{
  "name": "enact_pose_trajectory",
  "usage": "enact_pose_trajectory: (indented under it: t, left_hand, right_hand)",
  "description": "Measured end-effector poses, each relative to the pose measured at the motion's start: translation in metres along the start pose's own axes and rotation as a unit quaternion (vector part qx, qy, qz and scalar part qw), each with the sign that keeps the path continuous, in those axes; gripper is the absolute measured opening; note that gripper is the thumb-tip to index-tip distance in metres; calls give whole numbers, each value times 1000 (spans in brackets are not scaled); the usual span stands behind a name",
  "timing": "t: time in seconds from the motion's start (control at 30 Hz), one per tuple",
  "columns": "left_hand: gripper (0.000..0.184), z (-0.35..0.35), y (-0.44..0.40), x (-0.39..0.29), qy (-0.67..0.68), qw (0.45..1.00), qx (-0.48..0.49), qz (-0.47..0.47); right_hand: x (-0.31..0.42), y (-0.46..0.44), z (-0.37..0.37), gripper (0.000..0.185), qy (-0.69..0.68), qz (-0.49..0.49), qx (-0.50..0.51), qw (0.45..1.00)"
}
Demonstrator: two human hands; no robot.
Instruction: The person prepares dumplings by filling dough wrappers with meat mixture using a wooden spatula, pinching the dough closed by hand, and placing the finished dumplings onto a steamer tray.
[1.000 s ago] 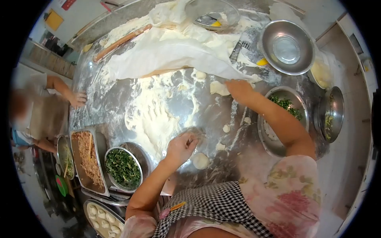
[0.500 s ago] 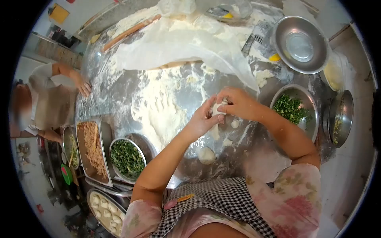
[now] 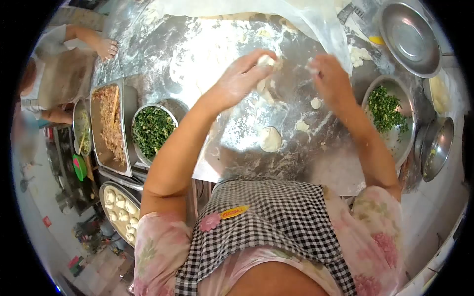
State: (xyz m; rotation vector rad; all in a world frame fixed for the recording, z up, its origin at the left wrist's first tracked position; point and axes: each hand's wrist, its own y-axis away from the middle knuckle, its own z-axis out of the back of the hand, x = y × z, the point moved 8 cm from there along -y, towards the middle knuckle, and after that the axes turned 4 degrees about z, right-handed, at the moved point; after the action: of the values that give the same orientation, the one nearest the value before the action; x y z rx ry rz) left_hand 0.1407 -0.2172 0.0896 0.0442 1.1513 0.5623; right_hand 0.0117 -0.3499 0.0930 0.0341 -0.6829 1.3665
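My left hand (image 3: pixel 247 74) has its fingers wrapped round a lump of white dough (image 3: pixel 266 60) above the floured metal table (image 3: pixel 291 143). To its right, my right hand (image 3: pixel 331 79) is raised and blurred, with a small pale bit, likely dough, at its fingertips. Between the hands and my body lies a round dough piece (image 3: pixel 270 139). Smaller bits of dough (image 3: pixel 316 103) are on the metal near my right hand. Loose dough (image 3: pixel 265 91) shows just under my left hand.
At left stand a meat filling tray (image 3: pixel 133 106), a bowl of greens (image 3: pixel 154 129) and a tray of shaped dough (image 3: pixel 120 212). A co-worker's hand (image 3: pixel 106 48) rests on the table. Right: a greens bowl (image 3: pixel 407 91), metal bowls (image 3: pixel 411 39). A white cloth (image 3: pixel 316 17) lies behind.
My hands came together around dough, then parted. The dough lump stays in my left hand while my right hand has moved right. The view has tilted down towards my apron.
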Motion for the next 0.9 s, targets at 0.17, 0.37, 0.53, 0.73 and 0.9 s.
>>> enact_pose_trajectory:
  t: [0.17,0.37,0.53,0.73,0.9]
  left_hand:
    - [69,10,53,35,-156,967,-195,-43]
    - [45,-79,99,62,-176,953,-207,-137]
    - [47,-154,99,47,-388,874,-42,-291]
    - [51,-129,111,90,-341,901,63,-261]
    - [66,-129,110,67,-439,873,-5,-212]
  right_hand:
    - [75,70,-55,26,-234,-188,197,933]
    - [96,100,-69,25,-49,-82,88,992]
    - [48,142,-18,24,-173,-266,2,948]
    - [49,210,-16,21,-134,-306,32,942]
    - [64,222,-26,18,-168,-288,42,942]
